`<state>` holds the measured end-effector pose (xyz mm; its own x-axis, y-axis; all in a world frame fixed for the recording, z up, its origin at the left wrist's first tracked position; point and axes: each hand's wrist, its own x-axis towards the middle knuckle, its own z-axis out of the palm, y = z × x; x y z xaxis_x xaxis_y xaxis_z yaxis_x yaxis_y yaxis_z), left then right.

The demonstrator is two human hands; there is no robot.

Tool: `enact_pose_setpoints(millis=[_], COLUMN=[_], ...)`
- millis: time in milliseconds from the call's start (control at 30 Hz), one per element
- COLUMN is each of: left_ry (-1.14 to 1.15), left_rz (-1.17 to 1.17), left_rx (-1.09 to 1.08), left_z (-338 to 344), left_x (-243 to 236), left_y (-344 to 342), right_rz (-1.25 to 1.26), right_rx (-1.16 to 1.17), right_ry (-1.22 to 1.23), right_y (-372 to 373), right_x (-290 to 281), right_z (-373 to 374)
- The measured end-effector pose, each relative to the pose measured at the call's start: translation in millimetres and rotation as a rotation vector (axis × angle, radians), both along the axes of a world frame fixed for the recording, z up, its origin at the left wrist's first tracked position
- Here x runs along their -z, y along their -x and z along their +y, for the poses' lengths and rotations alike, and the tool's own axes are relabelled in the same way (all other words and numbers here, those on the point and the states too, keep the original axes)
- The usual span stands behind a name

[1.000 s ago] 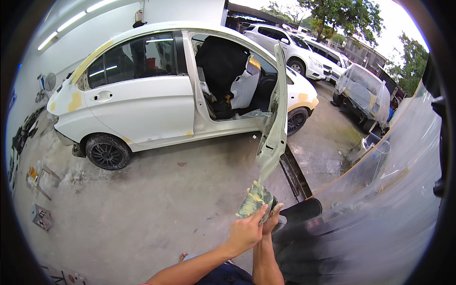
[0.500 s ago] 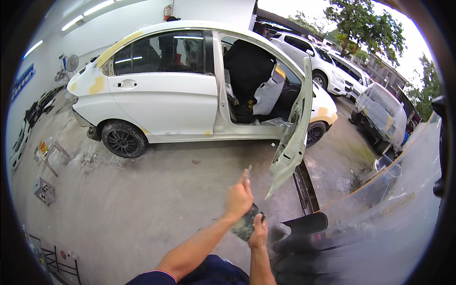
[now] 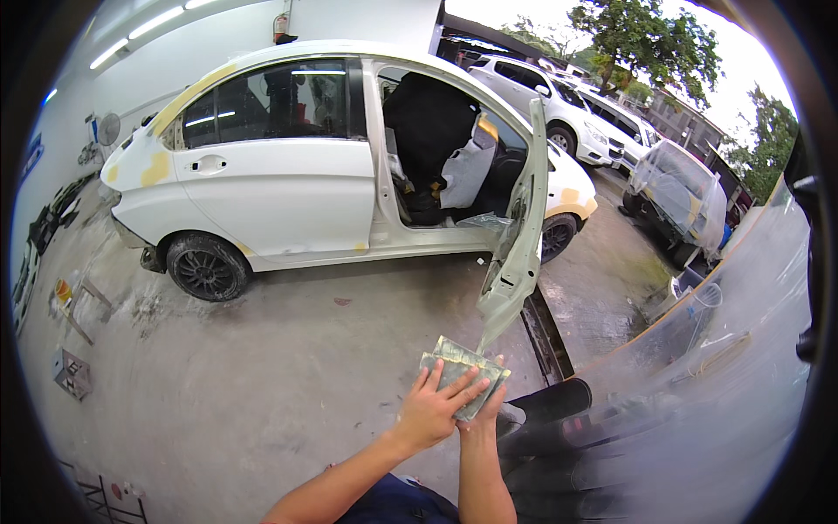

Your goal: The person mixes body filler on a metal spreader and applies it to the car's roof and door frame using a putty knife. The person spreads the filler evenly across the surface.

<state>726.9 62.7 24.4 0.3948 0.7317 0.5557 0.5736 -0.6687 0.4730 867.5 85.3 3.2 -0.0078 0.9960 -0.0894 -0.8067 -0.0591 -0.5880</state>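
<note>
In front of my body, both hands are on two thin, flat, squarish pieces, greenish-grey and smeared with yellow. My left hand (image 3: 430, 412) lies over the upper piece, which looks like a putty spreader (image 3: 477, 404), its fingers stretched across it and its thumb hidden. Underneath, my right hand (image 3: 485, 413) supports the lower piece, apparently a putty plate (image 3: 460, 352); most of its fingers are out of sight behind it. Just beyond the hands is the lower edge of the open front door (image 3: 515, 262) of a white car (image 3: 279, 196).
Yellow filler patches (image 3: 155, 169) mark the car body. A drain channel (image 3: 548, 336) crosses the floor at right. Plastic sheeting (image 3: 698, 410) and dark rolls (image 3: 550, 403) stand close on my right. A small stool (image 3: 72, 374) is at left; other vehicles (image 3: 594, 140) stand behind.
My left hand has turned palm down and laid the flat spreader over the plate. The plate has moved up and turned its smeared face toward me. The view has shifted slightly right.
</note>
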Motion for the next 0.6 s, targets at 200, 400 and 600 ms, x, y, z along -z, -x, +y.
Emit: enact_pose_setpoints(millis=[200, 400, 600], left_ry=[-0.072, 0.147, 0.303], left_rz=[0.001, -0.171, -0.27], left_rx=[0.058, -0.086, -0.132], left_z=[-43.1, -37.5, -16.7], left_x=[-16.9, -37.8, -44.0], left_y=[-18.0, -43.0, -41.3], right_rz=[0.325, 0.079, -0.003], right_rx=[-0.131, -0.042, 0.079], right_ry=[-0.173, -0.267, -0.247], right_y=[-11.1, -6.4, -6.7], right_x=[0.4, -24.0, -5.2], right_z=[2.5, -20.8, -13.6])
